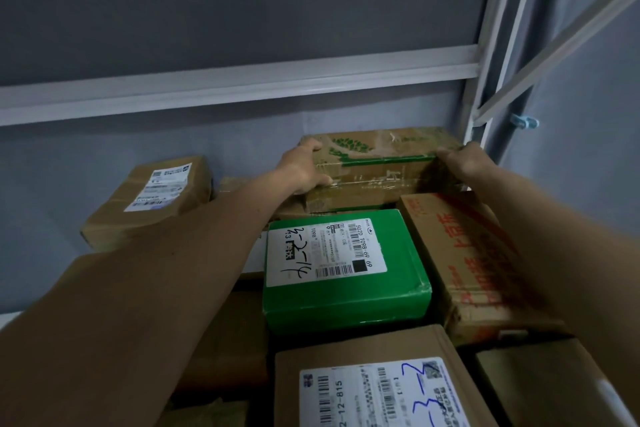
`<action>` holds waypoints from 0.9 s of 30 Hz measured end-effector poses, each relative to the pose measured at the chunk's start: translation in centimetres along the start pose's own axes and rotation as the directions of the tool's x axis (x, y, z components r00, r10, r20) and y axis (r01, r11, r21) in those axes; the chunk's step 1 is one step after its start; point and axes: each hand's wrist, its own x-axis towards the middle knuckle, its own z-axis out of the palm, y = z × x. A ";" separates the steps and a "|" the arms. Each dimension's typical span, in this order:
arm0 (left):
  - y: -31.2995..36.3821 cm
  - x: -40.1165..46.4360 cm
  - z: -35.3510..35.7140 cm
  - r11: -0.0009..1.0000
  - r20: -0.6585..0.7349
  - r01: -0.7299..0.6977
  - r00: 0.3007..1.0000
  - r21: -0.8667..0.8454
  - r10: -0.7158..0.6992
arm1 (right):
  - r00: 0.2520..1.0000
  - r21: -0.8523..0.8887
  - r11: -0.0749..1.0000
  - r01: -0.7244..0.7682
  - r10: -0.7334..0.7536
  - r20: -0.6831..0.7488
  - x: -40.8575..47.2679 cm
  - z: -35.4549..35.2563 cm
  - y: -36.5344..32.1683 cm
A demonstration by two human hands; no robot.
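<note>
Both hands, left hand (300, 168) and right hand (465, 160), clasp the green-printed carton (377, 163) at the shelf's back, where a slipping grip could topple it onto the green parcel (346, 295).

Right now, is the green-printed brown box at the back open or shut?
Shut: glossy clear tape crosses the box, no flap stands up. The left hand and right hand grip its ends.
</note>
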 end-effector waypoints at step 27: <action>-13.0 -17.4 -13.9 0.872 -0.120 0.149 0.987 0.467 -0.104 | 0.594 -0.487 0.341 0.804 -0.475 0.649 -20.9 16.2 -11.3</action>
